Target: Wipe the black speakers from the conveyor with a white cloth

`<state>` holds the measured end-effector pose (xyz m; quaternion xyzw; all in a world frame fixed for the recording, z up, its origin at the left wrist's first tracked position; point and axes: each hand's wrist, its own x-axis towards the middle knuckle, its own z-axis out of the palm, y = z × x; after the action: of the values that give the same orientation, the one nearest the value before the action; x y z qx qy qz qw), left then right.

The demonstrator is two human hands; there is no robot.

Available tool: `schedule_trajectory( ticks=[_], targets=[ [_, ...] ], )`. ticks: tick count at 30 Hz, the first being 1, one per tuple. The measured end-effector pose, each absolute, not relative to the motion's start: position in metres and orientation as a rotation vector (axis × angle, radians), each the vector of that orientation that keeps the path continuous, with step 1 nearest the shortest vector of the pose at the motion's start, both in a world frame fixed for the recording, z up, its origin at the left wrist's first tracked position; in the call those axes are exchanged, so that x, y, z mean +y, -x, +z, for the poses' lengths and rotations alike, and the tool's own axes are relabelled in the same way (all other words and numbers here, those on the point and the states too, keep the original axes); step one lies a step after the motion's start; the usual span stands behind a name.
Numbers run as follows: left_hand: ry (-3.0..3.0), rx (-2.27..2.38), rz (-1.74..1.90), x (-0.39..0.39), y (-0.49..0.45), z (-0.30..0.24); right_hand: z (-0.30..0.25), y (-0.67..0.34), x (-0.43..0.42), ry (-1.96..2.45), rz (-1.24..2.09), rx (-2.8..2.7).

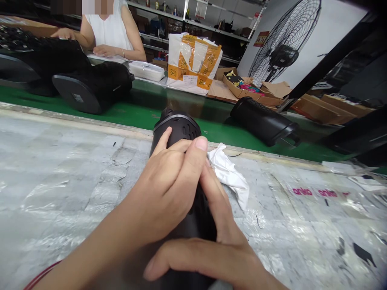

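Left hand (169, 181) and right hand (231, 247) lie over the black cylindrical housing (195, 226); grip closure indeterminable. Likely rigid, heavy, slick: cradle its barrel.

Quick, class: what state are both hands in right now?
Left hand: on the black cylinder; grip cannot be told.
Right hand: open, thumb spread from fingers, over the same cylinder.

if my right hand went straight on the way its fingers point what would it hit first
Most likely the left hand, whose thumb lies right where the right hand's fingers lead; they may already touch, but the overlap hides any gap.
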<state>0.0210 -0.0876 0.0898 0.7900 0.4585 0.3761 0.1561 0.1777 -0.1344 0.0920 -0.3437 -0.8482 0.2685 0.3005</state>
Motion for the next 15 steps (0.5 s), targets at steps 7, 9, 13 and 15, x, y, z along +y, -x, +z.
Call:
schedule_trajectory(
  ticks=[7, 9, 13, 15],
  targets=[
    [-2.254, 1.307, 1.054, -0.087, -0.022, 0.093, 0.090, -0.177, -0.135, 0.904, 0.691, -2.241],
    [-2.255, 1.299, 1.038, -0.086, -0.022, 0.093, 0.090, -0.178, -0.135, 0.897, 0.679, -2.242],
    [-2.259, 1.289, 1.053, -0.087, -0.022, 0.091, 0.085, -0.180, -0.135, 0.887, 0.702, -2.245],
    [-2.260, 1.299, 1.060, -0.087, -0.022, 0.091, 0.081, -0.179, -0.134, 0.891, 0.688, -2.232]
  ],
)
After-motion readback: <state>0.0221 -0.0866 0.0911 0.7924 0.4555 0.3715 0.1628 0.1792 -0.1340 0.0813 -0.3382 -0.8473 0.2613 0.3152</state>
